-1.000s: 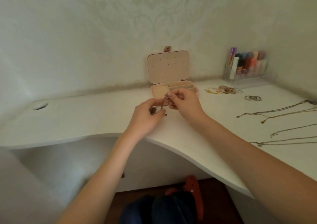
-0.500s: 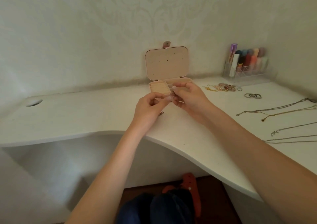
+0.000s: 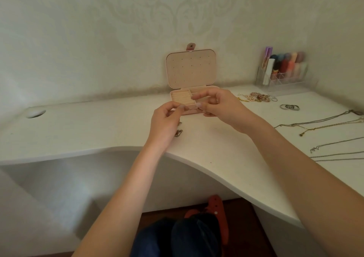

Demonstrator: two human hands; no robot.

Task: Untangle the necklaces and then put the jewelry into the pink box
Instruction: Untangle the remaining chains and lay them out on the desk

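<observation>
The pink box (image 3: pixel 190 69) stands open against the wall, lid upright, with a ribbed ring insert (image 3: pixel 180 97) in its tray. My left hand (image 3: pixel 165 120) and my right hand (image 3: pixel 220 105) meet just in front of the box, each pinching a thin chain stretched between the fingertips. The chain's lower end (image 3: pixel 178 133) dangles below my left hand onto the desk. Several untangled necklaces (image 3: pixel 319 123) lie stretched out on the right of the desk.
The white desk (image 3: pixel 98 130) has a curved front edge and a cable hole (image 3: pixel 35 113) at the left. Earrings (image 3: pixel 256 97) and rings (image 3: pixel 289 107) lie right of the box. A clear organiser (image 3: pixel 283 73) with cosmetics fills the back right corner.
Both hands have moved away from me toward the box and lifted slightly. The chain's end now hangs out below my left hand.
</observation>
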